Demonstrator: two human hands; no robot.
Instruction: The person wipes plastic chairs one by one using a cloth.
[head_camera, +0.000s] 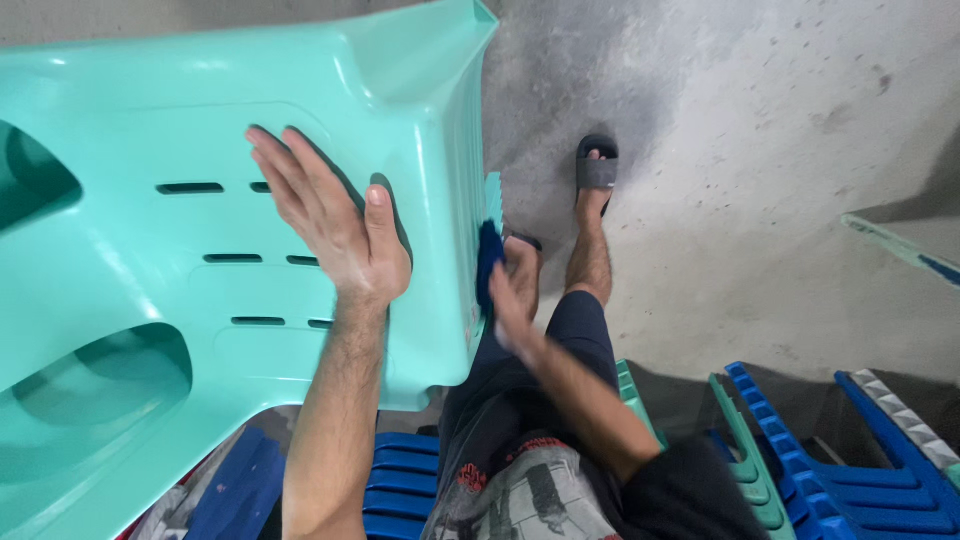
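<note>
Turquoise plastic chair (200, 250) tipped over, filling the left of view, slotted seat panel facing up toward the camera, long axis running lower-left to upper-right. Left hand (335, 225) flat on seat panel, fingers (285, 165) spread open, gripping nothing. Right hand (512, 295) blurred at chair's right edge, closed on dark blue cloth (488, 262) over concrete floor (760, 200).

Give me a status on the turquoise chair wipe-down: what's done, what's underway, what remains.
Done: the turquoise plastic chair is tipped up, and the left hand lies flat on its slotted seat. Underway: the right hand, blurred, presses a dark blue cloth against the chair's outer edge. Left: I cannot tell how much of its surface is clean. Blue chairs and more turquoise ones stand near the person's legs, with no hand on them.
</note>
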